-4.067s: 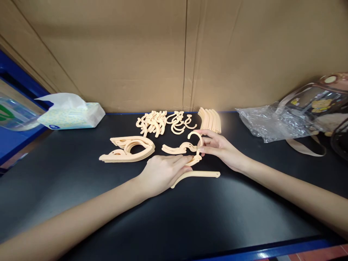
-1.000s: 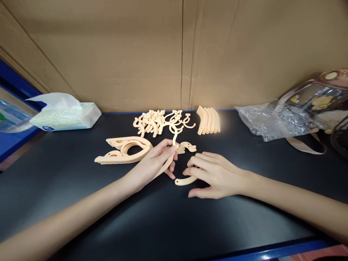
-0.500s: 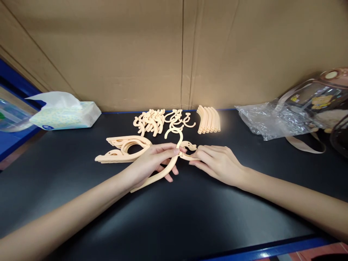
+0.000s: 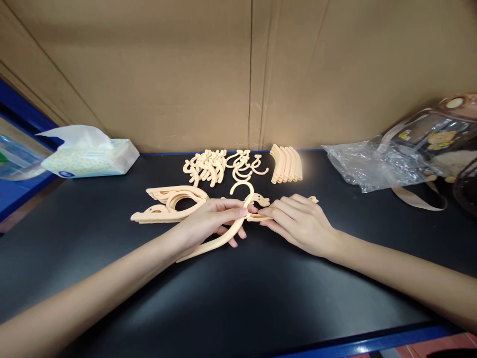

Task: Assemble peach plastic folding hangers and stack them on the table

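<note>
The left hand (image 4: 210, 219) has its fingers (image 4: 233, 213) pinched together on a peach plastic hanger piece with a hook top and one long curved arm (image 4: 219, 239); the hook rises just beyond the fingertips and the arm trails down to the matt black worktop (image 4: 261, 298). The right hand (image 4: 298, 221) has its fingers (image 4: 274, 215) closed on a second peach plastic curved arm (image 4: 257, 218), whose near end meets the hooked piece between the two hands; its far end shows past the knuckles.

Just left of the hands lies a stack of assembled peach hangers (image 4: 171, 204). Behind are a loose heap of peach hooks (image 4: 219, 166) and a neat row of peach curved arms (image 4: 286, 164).

At far left sits a soft tissue pack with a pale speckled wrapper (image 4: 89, 156); its small blue label is unreadable. At right lies crinkled clear plastic wrap (image 4: 372, 169). A brown corrugated cardboard wall (image 4: 238, 69) backs the worktop.
</note>
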{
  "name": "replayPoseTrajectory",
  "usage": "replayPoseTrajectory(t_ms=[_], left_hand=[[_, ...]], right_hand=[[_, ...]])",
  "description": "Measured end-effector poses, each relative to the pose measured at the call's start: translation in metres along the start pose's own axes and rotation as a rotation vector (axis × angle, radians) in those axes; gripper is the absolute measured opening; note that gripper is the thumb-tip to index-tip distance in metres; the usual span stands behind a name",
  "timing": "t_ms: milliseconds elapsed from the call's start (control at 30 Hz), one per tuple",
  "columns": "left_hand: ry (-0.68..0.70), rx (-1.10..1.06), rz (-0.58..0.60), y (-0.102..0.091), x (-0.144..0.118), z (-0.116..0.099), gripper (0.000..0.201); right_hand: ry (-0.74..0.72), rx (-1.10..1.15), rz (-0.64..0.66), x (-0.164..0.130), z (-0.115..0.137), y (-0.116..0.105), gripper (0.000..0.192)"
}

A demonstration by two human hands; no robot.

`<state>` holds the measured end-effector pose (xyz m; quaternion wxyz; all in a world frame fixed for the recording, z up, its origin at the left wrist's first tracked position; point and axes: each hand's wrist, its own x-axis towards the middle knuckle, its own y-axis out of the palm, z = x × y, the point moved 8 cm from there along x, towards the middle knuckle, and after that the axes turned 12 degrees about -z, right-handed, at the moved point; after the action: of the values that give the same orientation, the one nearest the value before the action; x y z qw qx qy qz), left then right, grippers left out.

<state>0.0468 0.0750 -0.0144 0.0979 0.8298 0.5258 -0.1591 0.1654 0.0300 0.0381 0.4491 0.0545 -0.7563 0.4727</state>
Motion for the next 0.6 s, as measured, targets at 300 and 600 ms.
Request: replayPoseTrajectory(t_ms=[300, 600], left_hand=[[0.031, 0.009, -0.026, -0.0023, 0.0006, -0.0001, 0.028], [0.028, 0.052, 0.005, 0.0016, 0.0018, 0.0001, 0.029]], right_hand=[[-0.036, -0.015, 0.008, -0.0018, 0.0054, 0.0003, 0.023], [-0.039, -0.013, 0.024, -0.0035, 0.0066, 0.0025, 0.027]])
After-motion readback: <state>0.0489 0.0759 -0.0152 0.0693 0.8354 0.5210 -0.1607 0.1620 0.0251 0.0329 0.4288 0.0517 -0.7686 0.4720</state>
